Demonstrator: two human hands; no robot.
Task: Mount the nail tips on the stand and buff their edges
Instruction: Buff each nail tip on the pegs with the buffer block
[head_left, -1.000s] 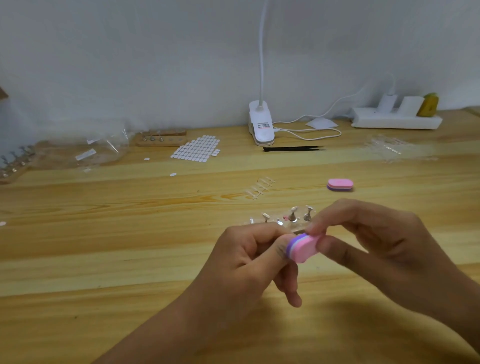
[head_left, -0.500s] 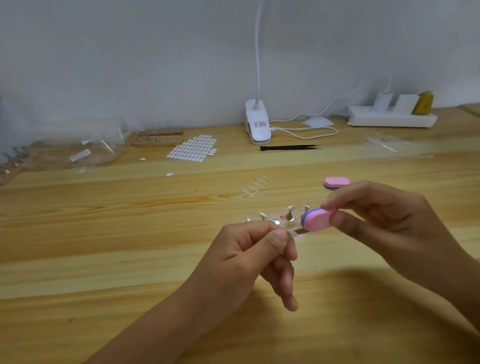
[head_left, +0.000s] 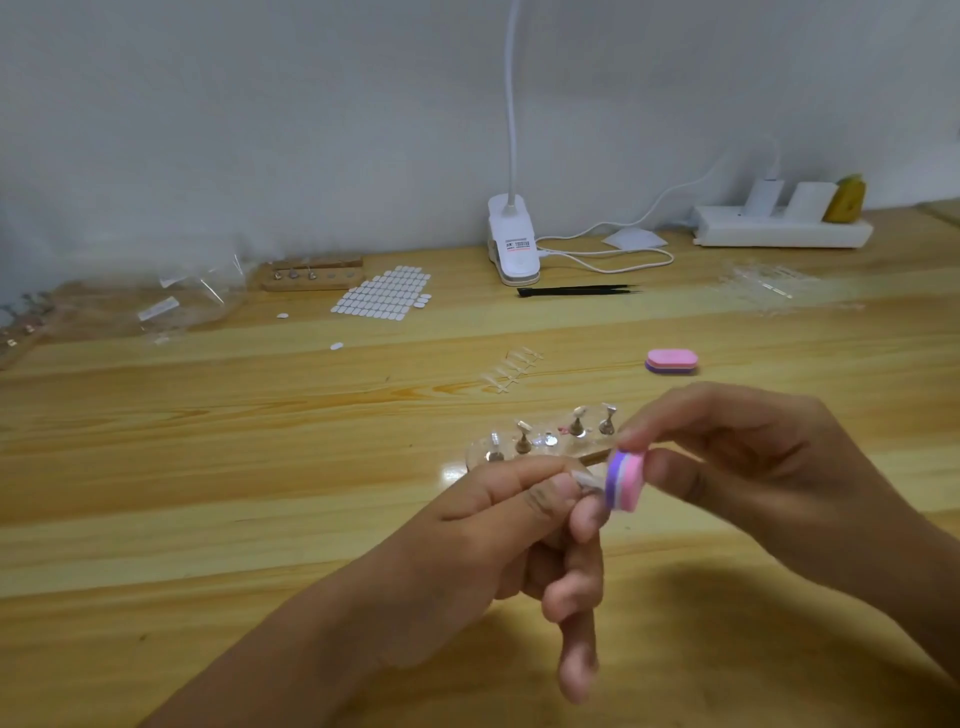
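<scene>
L hand (head_left: 509, 525) pinches a clear nail tip (head_left: 586, 479) in thumb & fingers (head_left: 519, 470), raised off the worktop (head_left: 260, 467) so its edge meets the buffer (head_left: 626, 480), gripped by R hand (head_left: 753, 467) at its 3 o'clock. Stand (head_left: 550, 449) sits at 12, prob. for mounting after.

The wooden table (head_left: 208, 467) carries a clear stand (head_left: 540, 447) with metal pegs at centre. Behind it lie a strip of nail tips (head_left: 511, 370) and a pink-purple buffer block (head_left: 671, 361). Black tweezers (head_left: 576, 291), a clip lamp (head_left: 511, 244), a power strip (head_left: 779, 233), a sheet of white pads (head_left: 382, 293) and a wooden holder (head_left: 311, 274) occupy the far edge.
</scene>
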